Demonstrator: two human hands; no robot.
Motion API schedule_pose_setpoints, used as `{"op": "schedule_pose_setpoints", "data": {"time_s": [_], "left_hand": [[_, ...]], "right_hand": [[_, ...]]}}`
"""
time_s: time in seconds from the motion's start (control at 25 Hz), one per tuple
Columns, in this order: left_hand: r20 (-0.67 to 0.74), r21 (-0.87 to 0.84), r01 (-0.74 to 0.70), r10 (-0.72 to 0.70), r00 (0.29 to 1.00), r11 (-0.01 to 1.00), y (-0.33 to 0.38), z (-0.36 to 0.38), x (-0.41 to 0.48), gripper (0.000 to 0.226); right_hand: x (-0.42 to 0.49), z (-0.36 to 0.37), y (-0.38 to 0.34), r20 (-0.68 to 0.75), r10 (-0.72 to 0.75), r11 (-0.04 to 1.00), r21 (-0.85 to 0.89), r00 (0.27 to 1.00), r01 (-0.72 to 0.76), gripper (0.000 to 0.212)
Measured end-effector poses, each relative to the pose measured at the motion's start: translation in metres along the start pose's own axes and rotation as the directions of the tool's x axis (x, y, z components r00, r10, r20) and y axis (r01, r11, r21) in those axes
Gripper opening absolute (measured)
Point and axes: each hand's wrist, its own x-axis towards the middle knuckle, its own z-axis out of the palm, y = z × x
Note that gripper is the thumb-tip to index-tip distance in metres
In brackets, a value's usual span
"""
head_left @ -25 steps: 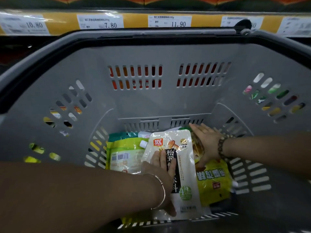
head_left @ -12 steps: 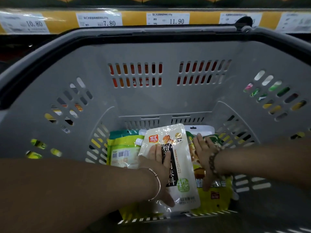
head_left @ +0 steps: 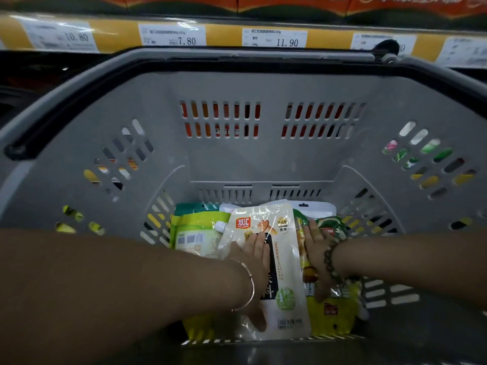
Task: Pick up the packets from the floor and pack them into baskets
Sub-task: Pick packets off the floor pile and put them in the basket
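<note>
Both my arms reach down into a deep grey plastic basket. A white spouted packet lies on top of the pile on the basket floor. My left hand presses flat on it with straight fingers. My right hand lies flat on a yellow-green packet just right of the white one. A light green packet with a barcode lies to the left, partly under the white packet. A white-topped packet shows at the back.
The basket's slotted walls rise steeply on all sides, with a dark rim and a black handle along the left edge. Behind it runs a yellow shelf edge with price tags, with orange boxes above.
My right hand has slid from the back of the pile toward me and now lies flat beside the white packet. The white packet has shifted slightly back under my left hand.
</note>
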Motion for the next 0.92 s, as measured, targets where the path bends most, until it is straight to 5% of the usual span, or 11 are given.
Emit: {"op": "schedule_pose_setpoints", "data": {"time_s": [0.08,0.24,0.48,0.72,0.92], "left_hand": [[0.025,-0.001,-0.040,0.040,0.999,0.999,-0.012,-0.017,-0.006,0.105],[-0.056,-0.049,-0.011,0.009,0.998,0.999,-0.042,-0.057,-0.031,0.050],[-0.299,-0.095,0.160,-0.182,0.937,0.982,-0.100,-0.085,-0.114,0.058],[-0.679,-0.307,0.213,-0.370,0.634,0.928,-0.156,-0.057,-0.254,0.064],[-0.720,-0.555,0.181,-0.578,0.384,0.812,-0.201,0.025,-0.341,0.061]], "right_hand": [[0.006,-0.014,0.006,0.088,-0.001,1.000,-0.023,0.996,0.003,0.127],[-0.009,-0.049,0.010,-0.038,-0.002,0.995,-0.096,0.999,-0.001,0.087],[-0.092,-0.127,-0.022,-0.355,-0.075,0.995,0.034,0.932,0.093,0.069],[-0.179,-0.190,-0.097,-0.698,-0.169,0.936,0.106,0.695,0.334,0.054],[-0.225,-0.230,-0.208,-0.850,-0.260,0.828,0.049,0.459,0.559,0.053]]}}
